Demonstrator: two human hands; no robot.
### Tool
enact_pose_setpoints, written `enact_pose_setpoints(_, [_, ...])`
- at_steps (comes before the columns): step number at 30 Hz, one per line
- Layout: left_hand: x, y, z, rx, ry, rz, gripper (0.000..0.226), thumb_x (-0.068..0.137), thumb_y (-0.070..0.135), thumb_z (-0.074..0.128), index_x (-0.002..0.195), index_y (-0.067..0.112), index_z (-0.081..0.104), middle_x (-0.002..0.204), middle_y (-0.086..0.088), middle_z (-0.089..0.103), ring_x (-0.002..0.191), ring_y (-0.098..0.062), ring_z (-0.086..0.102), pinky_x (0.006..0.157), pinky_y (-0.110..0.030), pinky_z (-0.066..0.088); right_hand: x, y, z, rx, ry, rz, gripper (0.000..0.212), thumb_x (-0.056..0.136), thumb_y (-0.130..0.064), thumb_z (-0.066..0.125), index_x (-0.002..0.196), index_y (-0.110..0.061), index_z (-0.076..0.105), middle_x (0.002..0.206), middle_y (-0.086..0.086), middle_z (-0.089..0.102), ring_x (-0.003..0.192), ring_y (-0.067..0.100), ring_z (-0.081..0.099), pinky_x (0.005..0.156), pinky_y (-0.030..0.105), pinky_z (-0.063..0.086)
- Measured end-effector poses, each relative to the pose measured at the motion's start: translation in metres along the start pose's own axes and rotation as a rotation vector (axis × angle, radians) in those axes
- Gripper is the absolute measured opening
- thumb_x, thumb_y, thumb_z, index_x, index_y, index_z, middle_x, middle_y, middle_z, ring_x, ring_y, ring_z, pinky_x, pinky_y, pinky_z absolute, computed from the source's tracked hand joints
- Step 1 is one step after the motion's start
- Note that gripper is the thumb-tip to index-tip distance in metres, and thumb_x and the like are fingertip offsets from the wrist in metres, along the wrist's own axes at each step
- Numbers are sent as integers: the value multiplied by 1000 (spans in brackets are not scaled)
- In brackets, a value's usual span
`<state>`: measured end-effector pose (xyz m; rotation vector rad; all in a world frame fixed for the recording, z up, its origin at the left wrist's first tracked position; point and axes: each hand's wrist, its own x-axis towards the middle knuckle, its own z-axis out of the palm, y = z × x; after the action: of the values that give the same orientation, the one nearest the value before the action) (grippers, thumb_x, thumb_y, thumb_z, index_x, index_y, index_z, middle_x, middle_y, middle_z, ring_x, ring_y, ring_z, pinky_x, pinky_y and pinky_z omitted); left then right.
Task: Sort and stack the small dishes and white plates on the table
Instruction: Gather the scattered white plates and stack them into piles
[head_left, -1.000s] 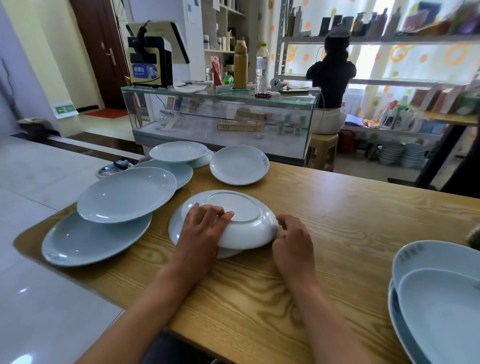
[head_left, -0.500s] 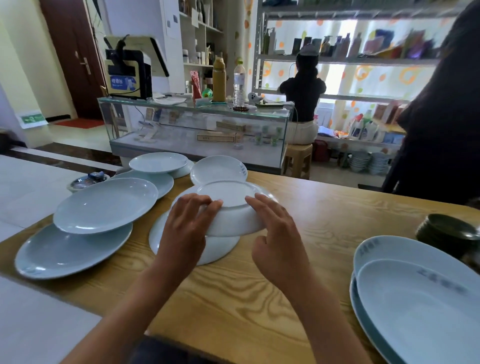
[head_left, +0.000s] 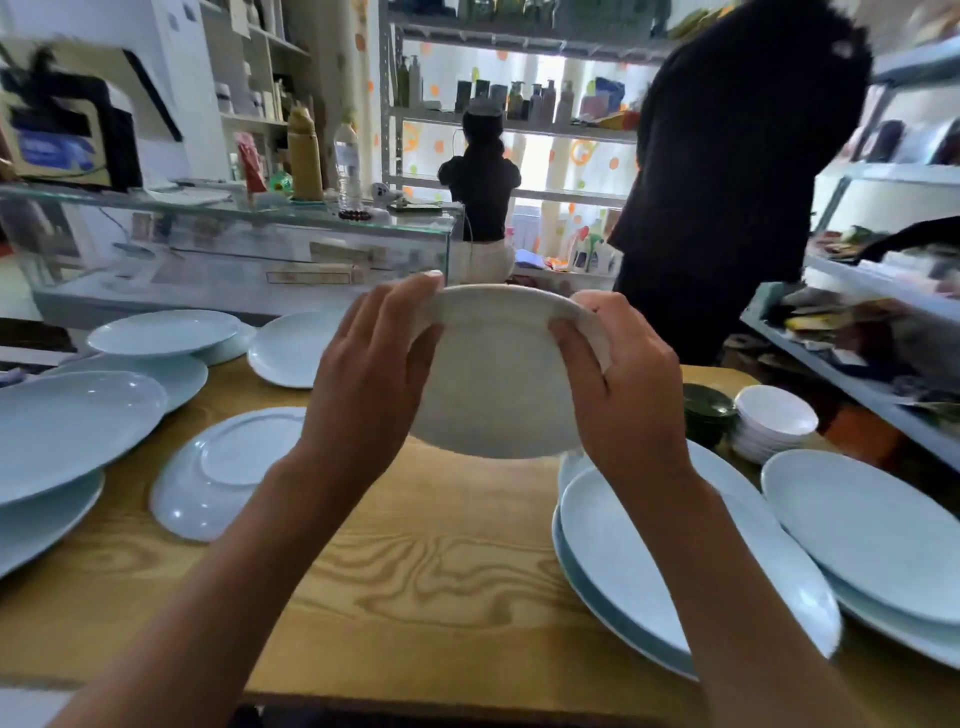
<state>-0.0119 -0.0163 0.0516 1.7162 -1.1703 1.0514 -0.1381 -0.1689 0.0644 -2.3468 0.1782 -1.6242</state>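
Gripping a round white ceramic plate (head_left: 493, 374) by its opposite rims, the left hand (head_left: 371, 374) and the right hand (head_left: 621, 384) hold it in the air above the pale wooden table (head_left: 415, 571), tilted so that its underside faces the camera. The fingers of both hands curl over the upper rim, with the plate pinched between them. Below and to the left, an overturned pale blue plate (head_left: 223, 467) lies foot-up on the wood; to the right sits a stack of large pale blue oval plates (head_left: 649, 561), and beyond it a small stack of white dishes (head_left: 774, 421) beside a dark green bowl (head_left: 709, 413). The glaze looks smooth, so a loosened pinch could let the plate slide out and chip on the stack underneath. The crowded table also leaves little room to set it down.
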Motion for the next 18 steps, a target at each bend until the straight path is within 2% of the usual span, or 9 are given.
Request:
enact_pose_setpoints(2, [6, 15, 10, -55, -40, -38, 41, 96, 13, 53, 134, 4, 42, 128, -19, 53, 115, -27, 49, 92, -27, 39, 5, 10, -20, -5, 39, 122, 15, 97, -24, 56, 108, -15, 60, 89, -14, 57, 76, -2, 51, 66, 5, 38])
enact_pose_setpoints(5, [6, 39, 26, -118, -122, -36, 49, 100, 17, 44, 146, 8, 28, 148, -15, 37, 132, -25, 36, 102, -31, 33, 11, 32, -50, -17, 106, 358, 26, 91, -31, 62, 116, -26, 55, 96, -21, 53, 86, -11, 51, 66, 1, 39])
enact_pose_setpoints(7, [0, 52, 39, -140, -205, -16, 52, 101, 20, 39, 150, 11, 22, 155, -11, 28, 138, -20, 27, 106, -31, 26, 12, 51, -66, -58, 116, 440, 27, 91, -31, 62, 117, -28, 56, 102, -17, 54, 87, -5, 52, 68, 5, 40])
enact_pose_setpoints(10, [-15, 67, 61, -145, -332, 70, 53, 101, 22, 37, 151, 12, 20, 158, -7, 21, 144, -19, 18, 112, -33, 18, 5, 85, -84, -176, 72, 512, 26, 95, -25, 57, 119, -19, 63, 106, -8, 63, 95, 7, 56, 78, 20, 42])
enact_pose_setpoints(14, [-36, 79, 91, -92, -479, 164, 53, 102, 27, 36, 152, 16, 20, 160, -4, 18, 146, -13, 5, 115, -37, 3, -19, 130, -95, -297, -75, 615, 30, 96, -19, 55, 121, -7, 66, 117, 7, 68, 108, 19, 62, 89, 24, 45])
enact_pose_setpoints(18, [-50, 81, 109, -80, -562, 189, 50, 103, 33, 28, 151, 19, 23, 160, -4, 17, 147, -16, 4, 117, -38, 5, -39, 154, -99, -373, -161, 724, 25, 96, -15, 54, 112, -6, 69, 112, 11, 70, 105, 28, 62, 83, 25, 42])
